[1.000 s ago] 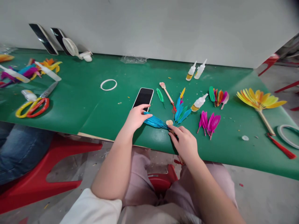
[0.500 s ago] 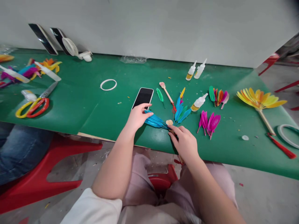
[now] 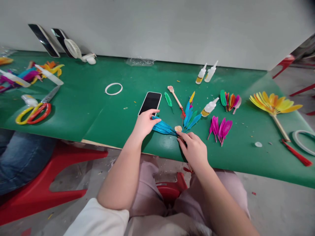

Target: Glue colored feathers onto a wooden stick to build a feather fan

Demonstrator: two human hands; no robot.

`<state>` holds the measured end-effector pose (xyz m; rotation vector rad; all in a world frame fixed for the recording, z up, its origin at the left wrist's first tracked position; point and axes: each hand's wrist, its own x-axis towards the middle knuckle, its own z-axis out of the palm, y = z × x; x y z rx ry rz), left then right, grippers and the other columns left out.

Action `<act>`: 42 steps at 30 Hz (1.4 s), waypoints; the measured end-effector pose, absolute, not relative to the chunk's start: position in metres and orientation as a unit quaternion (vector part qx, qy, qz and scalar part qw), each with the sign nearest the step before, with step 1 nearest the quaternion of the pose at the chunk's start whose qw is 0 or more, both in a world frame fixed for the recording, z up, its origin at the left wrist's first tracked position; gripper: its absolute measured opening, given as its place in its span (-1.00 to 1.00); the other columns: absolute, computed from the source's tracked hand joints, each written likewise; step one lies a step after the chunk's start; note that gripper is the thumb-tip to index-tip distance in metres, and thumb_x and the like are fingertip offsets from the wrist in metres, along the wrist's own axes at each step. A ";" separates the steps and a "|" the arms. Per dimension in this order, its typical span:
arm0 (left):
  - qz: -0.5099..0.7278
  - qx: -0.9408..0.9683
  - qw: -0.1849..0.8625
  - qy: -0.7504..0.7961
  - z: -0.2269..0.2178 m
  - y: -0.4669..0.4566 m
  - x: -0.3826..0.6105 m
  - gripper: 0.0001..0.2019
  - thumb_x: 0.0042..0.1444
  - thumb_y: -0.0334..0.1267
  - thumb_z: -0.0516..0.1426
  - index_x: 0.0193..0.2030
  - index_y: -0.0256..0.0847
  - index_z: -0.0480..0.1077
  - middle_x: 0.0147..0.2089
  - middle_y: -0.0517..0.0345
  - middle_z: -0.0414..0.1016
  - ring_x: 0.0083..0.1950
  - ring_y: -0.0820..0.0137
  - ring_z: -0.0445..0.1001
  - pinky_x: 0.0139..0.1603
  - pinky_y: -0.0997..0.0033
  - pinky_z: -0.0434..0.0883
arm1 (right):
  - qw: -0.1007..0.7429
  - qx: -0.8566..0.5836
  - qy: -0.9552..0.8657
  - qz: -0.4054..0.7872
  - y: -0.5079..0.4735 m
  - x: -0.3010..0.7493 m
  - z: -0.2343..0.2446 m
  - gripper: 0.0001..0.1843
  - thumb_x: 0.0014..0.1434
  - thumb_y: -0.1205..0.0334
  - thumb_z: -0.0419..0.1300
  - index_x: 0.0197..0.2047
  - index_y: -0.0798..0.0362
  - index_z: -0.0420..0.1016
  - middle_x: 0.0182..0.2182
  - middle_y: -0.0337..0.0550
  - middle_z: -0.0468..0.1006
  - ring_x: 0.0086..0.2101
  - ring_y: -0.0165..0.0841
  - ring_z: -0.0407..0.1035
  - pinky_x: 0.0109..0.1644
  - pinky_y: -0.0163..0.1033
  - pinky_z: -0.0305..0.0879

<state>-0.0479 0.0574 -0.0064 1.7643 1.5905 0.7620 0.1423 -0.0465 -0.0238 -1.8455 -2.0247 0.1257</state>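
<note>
My left hand [image 3: 145,124] pinches the broad ends of several blue feathers [image 3: 162,127] between thumb and fingers, just in front of a phone [image 3: 150,102]. The quills run right to a small tan disc [image 3: 178,128] at the table's front edge. There, my right hand [image 3: 195,149] is closed at the quill ends; its fingertips partly hide what they grip. More blue and green feathers [image 3: 189,119] fan out beyond the disc. Under the right hand, a bit of red tassel [image 3: 187,170] shows below the table edge.
Glue bottles [image 3: 210,107], magenta feathers [image 3: 221,128] and a yellow feather fan [image 3: 273,105] lie right on the green table [image 3: 118,114]. A tasselled stick [image 3: 175,96] lies behind my hands. Scissors [image 3: 36,109], a white ring [image 3: 113,88] and a person's leg [image 3: 24,160] are left.
Almost nothing differs. The whole view shifts very slightly; both hands keep their places on the feathers.
</note>
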 end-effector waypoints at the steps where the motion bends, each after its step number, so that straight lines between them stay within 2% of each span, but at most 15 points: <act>1: 0.289 0.670 0.318 0.605 -0.006 0.057 -0.048 -0.60 -0.09 -0.27 0.22 -0.03 -0.17 0.40 -0.39 0.14 0.43 -0.44 0.48 0.33 -0.34 0.44 0.30 | 0.198 -0.660 -0.724 0.042 -0.047 0.142 -0.024 -0.70 0.20 0.16 0.00 -0.03 -0.13 0.42 -0.40 -0.21 0.42 -0.34 -0.40 0.30 -0.32 -0.33 0.11; 12: 0.297 0.677 0.309 0.598 -0.003 0.054 -0.047 -0.62 -0.07 -0.25 0.20 -0.04 -0.17 0.40 -0.38 0.15 0.43 -0.42 0.47 0.34 -0.32 0.45 0.29 | 0.197 -0.663 -0.720 0.052 -0.047 0.142 -0.022 -0.66 0.20 0.16 0.00 0.05 -0.11 0.33 -0.39 -0.22 0.43 -0.32 -0.38 0.32 -0.30 -0.32 0.13; 19: 0.293 0.675 0.309 0.602 -0.002 0.054 -0.048 -0.59 -0.07 -0.20 0.20 -0.01 -0.17 0.38 -0.42 0.18 0.40 -0.46 0.49 0.30 -0.37 0.47 0.26 | 0.224 -0.673 -0.703 0.059 -0.046 0.143 -0.022 -0.70 0.16 0.09 0.04 -0.05 -0.01 0.34 -0.36 -0.23 0.47 -0.33 -0.38 0.34 -0.29 -0.33 0.14; 26: 0.278 0.675 0.330 0.598 -0.001 0.053 -0.049 -0.49 -0.08 -0.20 0.21 0.07 -0.18 0.31 -0.44 0.19 0.39 -0.48 0.49 0.28 -0.38 0.46 0.26 | 0.220 -0.675 -0.702 0.060 -0.047 0.143 -0.020 -0.72 0.19 0.12 -0.01 -0.07 -0.06 0.38 -0.40 -0.24 0.45 -0.35 -0.41 0.33 -0.34 -0.34 0.11; 42: 0.266 0.682 0.302 0.611 -0.002 0.053 -0.048 -0.53 -0.10 -0.24 0.22 0.02 -0.14 0.36 -0.52 0.24 0.29 -0.49 0.48 0.25 -0.37 0.44 0.24 | 0.199 -0.661 -0.723 0.019 -0.047 0.141 -0.024 -0.70 0.22 0.17 -0.06 -0.07 -0.10 0.43 -0.42 -0.20 0.42 -0.36 -0.41 0.28 -0.34 -0.31 0.07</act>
